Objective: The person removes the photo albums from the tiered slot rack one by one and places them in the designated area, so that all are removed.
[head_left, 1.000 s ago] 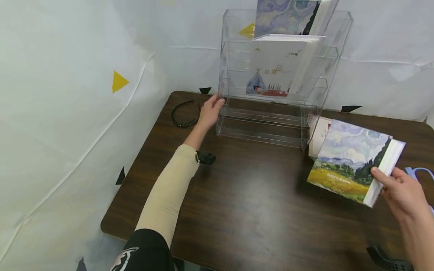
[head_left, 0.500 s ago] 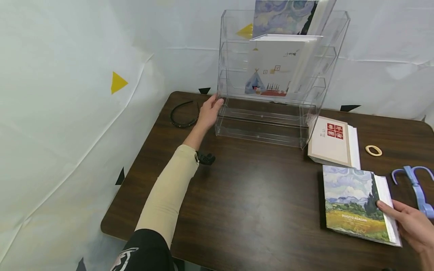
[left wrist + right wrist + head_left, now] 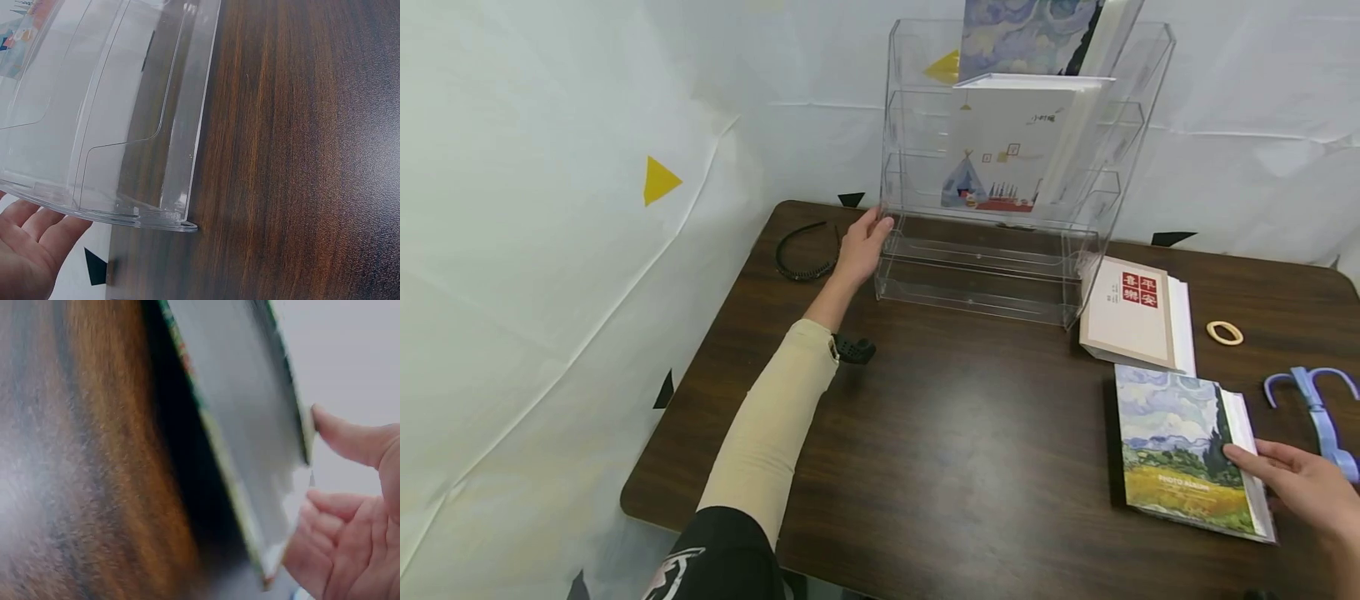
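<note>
My right hand (image 3: 1303,483) holds a photo album (image 3: 1172,450) with a painted landscape cover. The thumb lies on the cover beside the white spine, with the other fingers under that edge. In the right wrist view the album's page edge (image 3: 244,412) shows, with a dark shadow between it and the tabletop. My left hand (image 3: 861,246) touches the left side of a clear acrylic rack (image 3: 973,308). In the left wrist view the fingers (image 3: 44,231) reach the outer face of its side panel, and the thumb is out of sight.
A white album (image 3: 1000,142) and a blue-purple painted album (image 3: 1022,37) stand in the rack's upper tiers. Right of it lie a beige album (image 3: 1127,312) with red characters, a yellow ring (image 3: 1225,333) and a blue hook-shaped item (image 3: 1315,408). A black headband (image 3: 805,273) lies left.
My right hand has brought the photo album down and toward me, levelling it and uncovering the beige album and yellow ring. In the last half second it shifts slightly left. My left hand stays put.
</note>
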### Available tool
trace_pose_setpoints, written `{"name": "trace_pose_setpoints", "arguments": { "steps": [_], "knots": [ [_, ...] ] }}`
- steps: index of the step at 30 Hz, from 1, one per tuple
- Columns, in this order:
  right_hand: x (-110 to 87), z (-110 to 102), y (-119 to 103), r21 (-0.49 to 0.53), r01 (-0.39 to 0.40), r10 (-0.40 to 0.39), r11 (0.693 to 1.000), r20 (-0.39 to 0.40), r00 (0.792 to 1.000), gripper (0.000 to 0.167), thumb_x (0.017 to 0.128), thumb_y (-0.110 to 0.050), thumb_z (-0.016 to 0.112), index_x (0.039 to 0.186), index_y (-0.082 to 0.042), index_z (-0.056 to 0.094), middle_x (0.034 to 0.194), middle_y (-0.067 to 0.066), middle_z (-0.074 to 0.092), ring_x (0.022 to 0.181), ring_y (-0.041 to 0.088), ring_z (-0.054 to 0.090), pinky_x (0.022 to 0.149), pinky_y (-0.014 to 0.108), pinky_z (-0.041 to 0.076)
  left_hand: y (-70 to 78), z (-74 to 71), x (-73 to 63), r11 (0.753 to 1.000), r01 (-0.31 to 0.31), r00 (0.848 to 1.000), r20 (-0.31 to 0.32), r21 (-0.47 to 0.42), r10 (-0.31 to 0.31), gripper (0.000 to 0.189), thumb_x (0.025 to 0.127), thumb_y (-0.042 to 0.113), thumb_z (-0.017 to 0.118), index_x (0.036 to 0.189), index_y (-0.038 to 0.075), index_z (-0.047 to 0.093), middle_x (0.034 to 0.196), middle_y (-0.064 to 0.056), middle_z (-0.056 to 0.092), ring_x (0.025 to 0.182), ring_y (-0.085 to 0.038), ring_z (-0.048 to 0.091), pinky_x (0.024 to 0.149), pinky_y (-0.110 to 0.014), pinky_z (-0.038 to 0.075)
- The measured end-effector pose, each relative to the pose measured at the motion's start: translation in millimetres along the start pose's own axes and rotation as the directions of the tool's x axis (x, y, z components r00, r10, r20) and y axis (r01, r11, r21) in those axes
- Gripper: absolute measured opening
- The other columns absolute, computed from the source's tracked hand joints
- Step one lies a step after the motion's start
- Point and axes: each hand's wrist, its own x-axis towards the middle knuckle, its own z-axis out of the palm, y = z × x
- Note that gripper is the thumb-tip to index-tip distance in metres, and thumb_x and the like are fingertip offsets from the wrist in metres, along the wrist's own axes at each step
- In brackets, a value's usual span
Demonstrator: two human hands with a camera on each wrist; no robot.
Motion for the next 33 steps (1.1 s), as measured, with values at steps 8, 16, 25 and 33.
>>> {"name": "trace_pose_setpoints", "arguments": {
  "steps": [8, 16, 25, 33],
  "knots": [
    [-10.6, 0.5, -17.3, -0.133, 0.045, -0.055, 0.990, -0.074, 0.996, 0.086, 0.096, -0.052, 0.057, 0.126, 0.027, 0.040, 0.113, 0.046, 0.050, 0.084, 0.049, 0.061, 0.059, 0.043, 0.056, 1.4, -1.1, -0.6, 1.000, -0.005, 1.000, -0.003, -0.006, 0.005, 0.051, 0.105, 0.037, 0.045, 0.151, 0.013, 0.040, 0.140, -0.012, 0.055, 0.129, -0.027, 0.050, 0.107, -0.041, 0.037],
    [-13.2, -3.0, -24.3, -0.208, 0.073, -0.090, 0.976, -0.075, 0.993, 0.084, 0.095, -0.053, 0.057, 0.121, 0.026, 0.044, 0.108, 0.044, 0.054, 0.072, 0.037, 0.065, 0.059, 0.043, 0.055, 1.0, -0.4, -1.1, 1.000, 0.001, 1.000, 0.000, -0.004, -0.001, 0.052, 0.105, 0.037, 0.045, 0.151, 0.013, 0.039, 0.141, -0.013, 0.054, 0.129, -0.027, 0.049, 0.107, -0.042, 0.037],
    [-15.2, -7.9, -67.3, -0.272, 0.201, -0.284, 0.941, -0.309, 0.908, 0.063, 0.095, -0.040, 0.063, 0.119, 0.018, 0.052, 0.109, 0.039, 0.057, 0.094, 0.053, 0.056, 0.067, 0.054, 0.045, 1.7, -1.2, -2.3, 1.000, -0.002, 1.000, -0.009, 0.002, 0.002, 0.050, 0.105, 0.036, 0.044, 0.150, 0.013, 0.041, 0.140, -0.012, 0.055, 0.129, -0.028, 0.050, 0.107, -0.043, 0.037],
    [-18.4, -8.6, -158.0, -0.179, 0.490, -0.513, 0.853, -0.458, 0.727, 0.052, 0.096, -0.028, 0.065, 0.138, 0.000, 0.053, 0.122, 0.026, 0.061, 0.105, 0.022, 0.060, 0.073, 0.011, 0.045, 0.7, -0.8, -1.0, 1.000, 0.000, 1.000, 0.002, 0.010, 0.000, 0.053, 0.105, 0.037, 0.044, 0.152, 0.012, 0.038, 0.141, -0.014, 0.053, 0.129, -0.027, 0.050, 0.107, -0.042, 0.037]
  ]
}}
